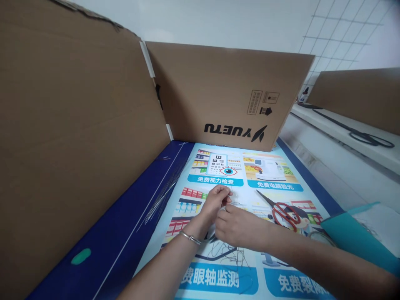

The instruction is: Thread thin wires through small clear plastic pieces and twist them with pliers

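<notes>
My left hand [218, 201] is closed in a pinch over the printed sheet, with a thin wire [231, 191] showing at its fingertips. Pressed up against it, my right hand [239, 227] is curled shut, its fingertips meeting the same fine strands; their exact grip is hidden. Below the hands lies a loose tangle of thin wire pieces [229, 254]. A dark pointed tip [213, 238] shows beside my right hand, the remainder covered. Red-handled scissors [286, 214] rest open on the sheet to the right.
Straight wires [165, 192] lie in a bundle on the blue left border. Cardboard panels [193, 91] stand at the left and back. At right are a teal folder-like item [359, 233], a wire coil [323, 237] and black scissors [368, 138] on a ledge. A green spot [81, 256] marks the near left.
</notes>
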Motion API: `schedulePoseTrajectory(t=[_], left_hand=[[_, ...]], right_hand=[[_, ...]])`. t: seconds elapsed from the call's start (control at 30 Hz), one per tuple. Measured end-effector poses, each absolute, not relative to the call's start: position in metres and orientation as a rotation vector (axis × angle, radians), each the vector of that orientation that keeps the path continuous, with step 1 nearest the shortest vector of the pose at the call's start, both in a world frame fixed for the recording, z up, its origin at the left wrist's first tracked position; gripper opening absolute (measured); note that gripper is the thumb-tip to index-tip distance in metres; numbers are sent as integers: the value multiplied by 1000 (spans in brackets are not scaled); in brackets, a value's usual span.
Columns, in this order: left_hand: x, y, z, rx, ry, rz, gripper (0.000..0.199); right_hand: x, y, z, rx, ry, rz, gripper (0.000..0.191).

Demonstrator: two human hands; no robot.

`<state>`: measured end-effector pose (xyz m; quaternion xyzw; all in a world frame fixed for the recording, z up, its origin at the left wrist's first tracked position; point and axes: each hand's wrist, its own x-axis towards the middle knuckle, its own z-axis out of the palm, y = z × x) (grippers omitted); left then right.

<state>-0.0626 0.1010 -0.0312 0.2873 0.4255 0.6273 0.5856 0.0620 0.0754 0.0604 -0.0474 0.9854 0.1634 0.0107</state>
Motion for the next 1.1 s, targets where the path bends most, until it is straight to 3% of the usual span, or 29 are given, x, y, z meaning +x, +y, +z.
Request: schedulePoseTrajectory(t=[0.63,1.1], left_hand=[[-62,97,-24,713,1035,1469,15],[-60,93,-24,713,1038,1480,18]], right_hand=[[58,84,71,-377,3018,562,16],[90,78,59,111,3070,487,8]])
